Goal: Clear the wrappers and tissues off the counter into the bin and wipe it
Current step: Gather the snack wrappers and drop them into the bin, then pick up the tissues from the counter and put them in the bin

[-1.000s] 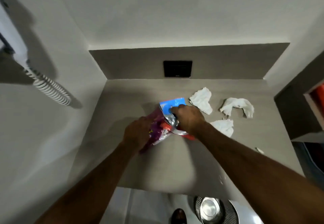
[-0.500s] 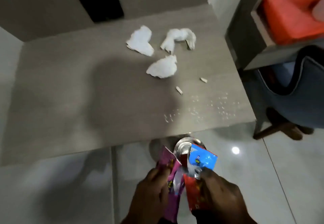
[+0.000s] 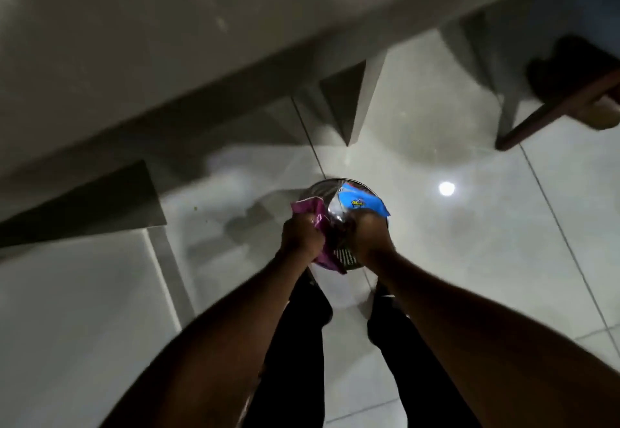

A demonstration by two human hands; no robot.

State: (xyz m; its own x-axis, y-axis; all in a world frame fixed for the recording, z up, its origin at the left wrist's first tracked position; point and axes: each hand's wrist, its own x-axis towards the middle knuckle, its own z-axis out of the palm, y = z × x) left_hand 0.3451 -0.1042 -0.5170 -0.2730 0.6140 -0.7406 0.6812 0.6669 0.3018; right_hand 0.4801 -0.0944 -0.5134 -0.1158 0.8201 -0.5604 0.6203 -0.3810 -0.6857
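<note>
1. Floor (image 3: 469,260): pale glossy tiles with thin grout lines, filling most of the view; round bright light reflection right of the bin.
2. Counter (image 3: 151,42): grey slab crossing the upper left on a slant, seen from above and blurred; top surface not readable in this view.
3. Legs (image 3: 295,343): dark trousers, directly below the hands, standing on the tiles.
4. Chair leg (image 3: 553,109): dark wood, slanting at the upper right edge, foot resting on the floor.
5. Bin (image 3: 349,260): round, shiny metal with a perforated wall, standing on the floor directly under both hands; mostly hidden by hands and wrappers.
6. Left hand (image 3: 302,238): fist closed tight on the purple wrapper, above the bin's left side.
7. Right hand (image 3: 370,236): fist closed tight on the blue wrapper, above the bin's right side, just beside the left hand.
8. Purple wrapper (image 3: 307,208): crumpled, sticking out above and below the left fist, over the bin opening.
9. Blue wrapper (image 3: 362,204): crumpled, with a small yellow mark, sticking out past the right fist over the bin's far rim.
</note>
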